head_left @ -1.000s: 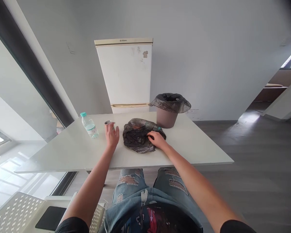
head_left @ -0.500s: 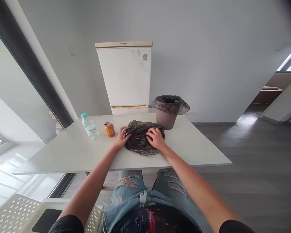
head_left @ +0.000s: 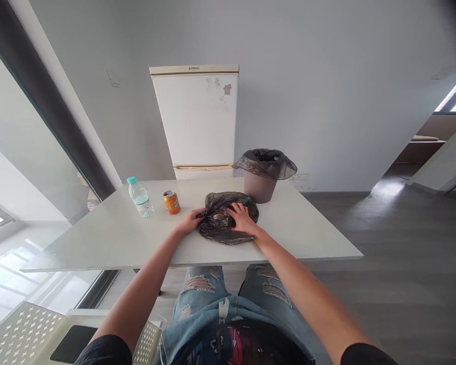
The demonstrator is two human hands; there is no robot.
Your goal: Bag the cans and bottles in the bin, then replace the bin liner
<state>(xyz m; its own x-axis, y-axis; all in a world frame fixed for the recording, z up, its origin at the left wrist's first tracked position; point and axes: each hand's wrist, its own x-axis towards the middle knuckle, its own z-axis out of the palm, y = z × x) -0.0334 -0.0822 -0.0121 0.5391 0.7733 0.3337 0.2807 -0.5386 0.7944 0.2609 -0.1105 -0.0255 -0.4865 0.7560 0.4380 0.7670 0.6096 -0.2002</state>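
A thin black plastic bag (head_left: 228, 235) lies crumpled on the table in front of me, its middle bunched and slightly see-through, with a faint reddish tint. At its left edge, my left hand (head_left: 192, 221) is closed on a fold of the plastic. My right hand (head_left: 243, 219) rests on the bag's right part, its fingers spread over the bunched middle; a piece of the bag's edge reaches to the wrist. What is inside the bag, if anything, I cannot make out.
On the white table (head_left: 99, 243), an orange can (head_left: 172, 203) and a clear bottle with a green cap (head_left: 140, 198) stand to the left. Behind the bag is a brownish bin (head_left: 260, 188) with a black liner (head_left: 247, 165). A white fridge (head_left: 197, 116) stands beyond.
My left hand has drawn the bag's left edge together and closed on it. The fingers of my right hand have spread over the middle, and the bag is more bunched there.
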